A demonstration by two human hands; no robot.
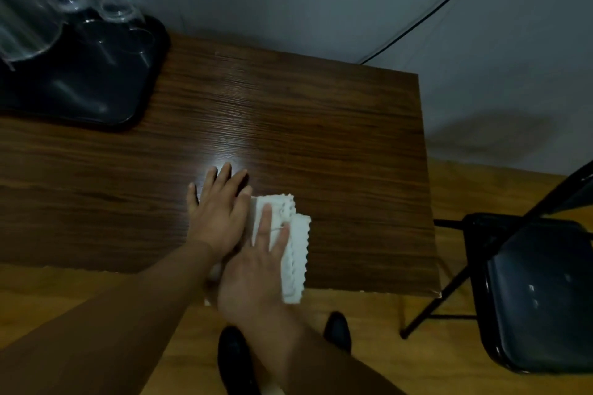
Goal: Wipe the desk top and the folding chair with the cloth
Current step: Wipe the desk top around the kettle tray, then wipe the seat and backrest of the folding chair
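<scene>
A dark wooden desk top (321, 138) fills the middle of the view. A folded white cloth (298, 250) with scalloped edges lies at the desk's near edge and hangs slightly over it. My right hand (253, 269) lies flat on the cloth, fingers stretched out and pressing down on it. My left hand (221, 208) rests flat on the bare wood just left of the cloth, fingers apart, its side touching the cloth's edge. The black folding chair (539, 292) stands unfolded on the floor to the right of the desk.
A black tray (80, 83) holding upturned clear glasses (115, 6) sits on the desk's far left corner. A dark cable (449, 0) runs down the grey wall behind. My black shoes (234, 359) stand on the wooden floor below the desk's edge.
</scene>
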